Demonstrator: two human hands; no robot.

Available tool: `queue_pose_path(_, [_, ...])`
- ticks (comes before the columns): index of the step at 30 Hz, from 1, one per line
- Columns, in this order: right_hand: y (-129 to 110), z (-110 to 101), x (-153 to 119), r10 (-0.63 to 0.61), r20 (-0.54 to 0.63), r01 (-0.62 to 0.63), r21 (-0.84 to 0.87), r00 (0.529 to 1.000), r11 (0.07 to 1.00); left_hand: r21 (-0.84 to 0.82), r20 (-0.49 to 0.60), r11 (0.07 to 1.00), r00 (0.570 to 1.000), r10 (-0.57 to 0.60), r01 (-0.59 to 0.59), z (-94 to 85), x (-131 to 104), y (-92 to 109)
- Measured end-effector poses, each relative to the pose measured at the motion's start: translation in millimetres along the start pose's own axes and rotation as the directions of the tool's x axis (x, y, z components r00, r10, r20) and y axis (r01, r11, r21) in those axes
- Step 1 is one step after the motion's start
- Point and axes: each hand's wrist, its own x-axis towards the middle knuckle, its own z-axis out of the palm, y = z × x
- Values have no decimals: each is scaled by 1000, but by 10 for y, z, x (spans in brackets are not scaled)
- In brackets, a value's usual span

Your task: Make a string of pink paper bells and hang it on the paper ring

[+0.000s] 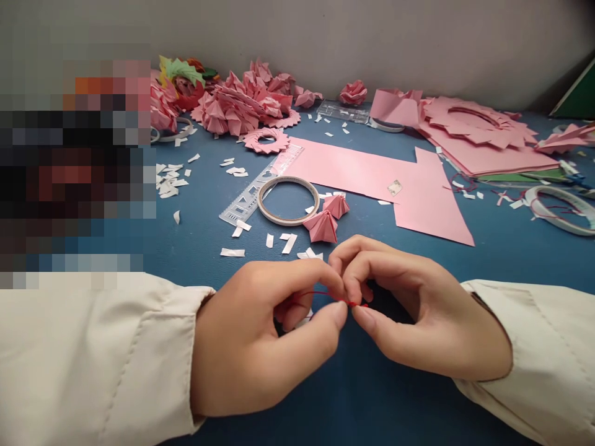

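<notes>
Thin red string (318, 293) runs between my two hands, low over the blue table. My left hand (274, 334) is closed, thumb and forefinger pinching the string. Facing it, my right hand (418, 310) pinches the same string close by, where a small red knot or loop (360, 305) shows between the fingertips. The fingers cover part of the string. Just beyond my hands sit two small folded pink paper pieces (323, 226), beside a roll of double-sided tape (288, 201) lying flat.
A clear stencil ruler (253, 192) lies partly under the tape roll. Behind it are a cut pink paper sheet (353, 167) and a heap of folded pink paper (242, 102). More pink paper (502, 155) and another tape roll (562, 210) lie right. White scraps (170, 179) are scattered about.
</notes>
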Motion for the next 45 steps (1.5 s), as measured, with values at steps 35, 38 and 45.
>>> queue_pose_path(35, [35,-43,9,120,2,-120,81,993,989,109,-124,987,984,128,-115,-6,13,-29])
queue_pose_path(38, [39,-40,4,125,0,-125,85,992,989,137,-162,986,979,121,-100,-2,17,-21])
queue_pose_path(45, [35,-51,13,76,21,-77,52,997,996,107,-150,984,976,157,-142,-7,19,-31])
